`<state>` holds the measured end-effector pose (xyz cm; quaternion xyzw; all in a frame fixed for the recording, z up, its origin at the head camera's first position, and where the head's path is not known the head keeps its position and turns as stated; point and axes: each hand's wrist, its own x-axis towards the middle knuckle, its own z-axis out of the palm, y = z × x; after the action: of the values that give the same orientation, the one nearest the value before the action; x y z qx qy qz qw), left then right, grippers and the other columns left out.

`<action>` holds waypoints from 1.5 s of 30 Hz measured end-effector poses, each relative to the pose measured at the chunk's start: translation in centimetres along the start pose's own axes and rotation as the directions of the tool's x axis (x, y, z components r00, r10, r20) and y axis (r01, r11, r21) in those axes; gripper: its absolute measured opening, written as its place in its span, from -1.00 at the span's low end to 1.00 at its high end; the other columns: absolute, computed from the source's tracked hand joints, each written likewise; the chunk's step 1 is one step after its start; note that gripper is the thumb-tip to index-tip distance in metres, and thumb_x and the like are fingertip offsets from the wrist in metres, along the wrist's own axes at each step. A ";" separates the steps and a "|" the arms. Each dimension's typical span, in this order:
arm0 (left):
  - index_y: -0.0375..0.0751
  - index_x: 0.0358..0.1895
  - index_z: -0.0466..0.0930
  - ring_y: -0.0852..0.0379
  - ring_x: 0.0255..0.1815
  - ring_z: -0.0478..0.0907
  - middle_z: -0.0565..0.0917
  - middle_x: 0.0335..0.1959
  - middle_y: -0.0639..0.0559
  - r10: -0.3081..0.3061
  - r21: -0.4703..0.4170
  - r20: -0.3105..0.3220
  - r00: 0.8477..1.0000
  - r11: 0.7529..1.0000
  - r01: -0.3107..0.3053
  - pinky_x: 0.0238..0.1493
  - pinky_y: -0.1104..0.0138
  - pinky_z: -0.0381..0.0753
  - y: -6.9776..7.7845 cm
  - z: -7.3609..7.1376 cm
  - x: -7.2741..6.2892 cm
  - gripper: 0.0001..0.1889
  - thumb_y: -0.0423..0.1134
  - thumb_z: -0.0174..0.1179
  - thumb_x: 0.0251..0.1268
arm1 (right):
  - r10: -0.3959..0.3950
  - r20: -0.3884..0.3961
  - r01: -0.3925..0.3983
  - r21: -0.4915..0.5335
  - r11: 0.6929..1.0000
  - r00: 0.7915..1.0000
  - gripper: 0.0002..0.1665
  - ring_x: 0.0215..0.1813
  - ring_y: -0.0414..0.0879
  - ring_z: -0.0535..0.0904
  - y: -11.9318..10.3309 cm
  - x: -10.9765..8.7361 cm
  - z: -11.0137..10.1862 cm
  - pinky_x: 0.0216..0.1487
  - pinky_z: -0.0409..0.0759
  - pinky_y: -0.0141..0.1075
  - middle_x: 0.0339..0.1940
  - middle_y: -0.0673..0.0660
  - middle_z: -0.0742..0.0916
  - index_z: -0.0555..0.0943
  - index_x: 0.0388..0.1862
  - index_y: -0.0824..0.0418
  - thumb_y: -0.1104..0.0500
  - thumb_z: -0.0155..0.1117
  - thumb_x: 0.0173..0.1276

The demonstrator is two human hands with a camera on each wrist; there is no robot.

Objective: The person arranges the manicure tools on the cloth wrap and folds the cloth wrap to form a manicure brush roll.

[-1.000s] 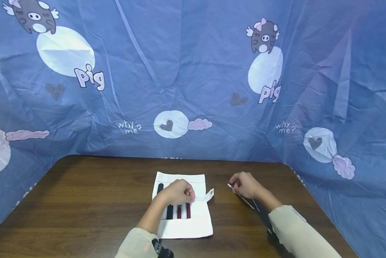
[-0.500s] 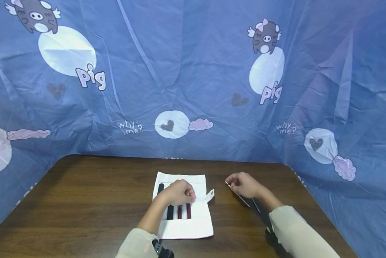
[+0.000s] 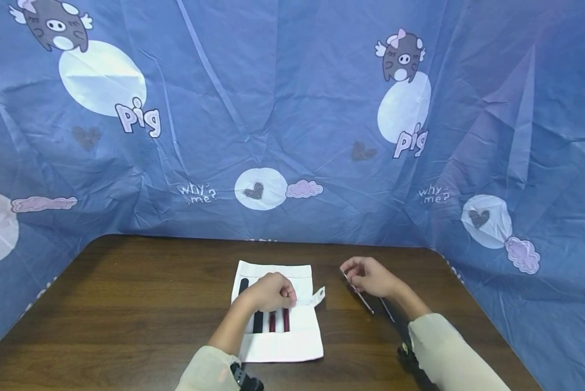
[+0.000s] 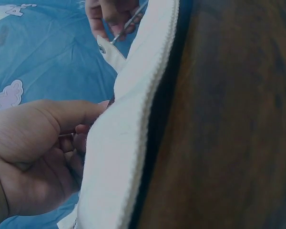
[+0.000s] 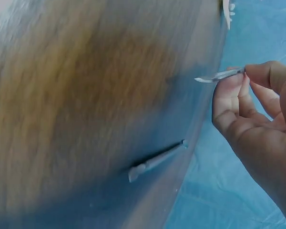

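Note:
My left hand [image 3: 271,291] rests over an unfolded white tool case [image 3: 282,347], its thumb and curled fingers pinching the pocket edge near the middle. Dark and red slim tools stick in the pocket slots, among them a black one [image 3: 258,322] and a red one [image 3: 286,320]. To the right of the case, my right hand [image 3: 370,277] pinches a slim silver metal tool [image 5: 219,75] between thumb and fingertips. Its free end looks curved and flattened. A second slim metal tool [image 5: 157,160] lies on the table below that hand.
The brown wooden table [image 3: 150,304] extends on both sides of the case. A snap strap [image 3: 319,296] juts from the case's right edge towards my right hand. Behind the table hangs a blue patterned cloth [image 3: 321,108].
My right hand has shifted slightly left and away from me with the slim metal tool, which now stands farther from the tool on the table. My left hand holds its place on the case.

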<state>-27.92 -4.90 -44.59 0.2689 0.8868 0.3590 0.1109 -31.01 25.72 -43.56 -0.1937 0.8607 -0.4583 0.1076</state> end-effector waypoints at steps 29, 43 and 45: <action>-0.14 -0.38 0.71 0.21 -0.52 0.39 0.50 -0.58 0.12 -0.021 0.003 0.024 0.999 1.000 0.020 -0.45 0.36 0.38 0.1 0.0 0.1 -0.89 -0.39 0.32 0.31 | -0.034 -0.237 0.088 0.223 0.971 0.971 -0.51 -0.23 -0.04 0.64 -5.3 3.8 2.6 -0.21 0.66 -0.24 -0.29 0.09 0.71 0.48 0.32 0.36 0.45 0.19 0.43; -0.15 -0.39 0.74 0.22 -0.50 0.44 0.56 -0.58 0.14 0.001 -0.002 0.009 1.000 1.000 -0.001 -0.40 0.36 0.44 -0.2 0.0 0.3 -0.91 -0.40 0.35 0.26 | 0.020 -0.353 0.103 0.324 0.941 0.935 -0.49 -0.31 -0.10 0.67 -7.3 6.4 6.3 -0.20 0.69 -0.20 -0.26 0.19 0.68 0.52 0.31 0.30 0.46 0.25 0.39; -0.15 -0.39 0.74 0.23 -0.50 0.44 0.56 -0.58 0.14 0.004 -0.004 0.004 1.000 1.000 -0.004 -0.40 0.36 0.44 -0.2 0.0 0.4 -0.91 -0.40 0.35 0.26 | 0.024 -0.363 0.104 0.329 0.939 0.931 -0.49 -0.31 -0.09 0.67 -7.1 6.7 6.7 -0.22 0.69 -0.20 -0.26 0.19 0.69 0.51 0.31 0.31 0.47 0.23 0.38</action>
<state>-28.35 -4.87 -44.73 0.2713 0.8853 0.3605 0.1126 -32.98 14.21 -41.41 -0.1022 0.7685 -0.6310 -0.0302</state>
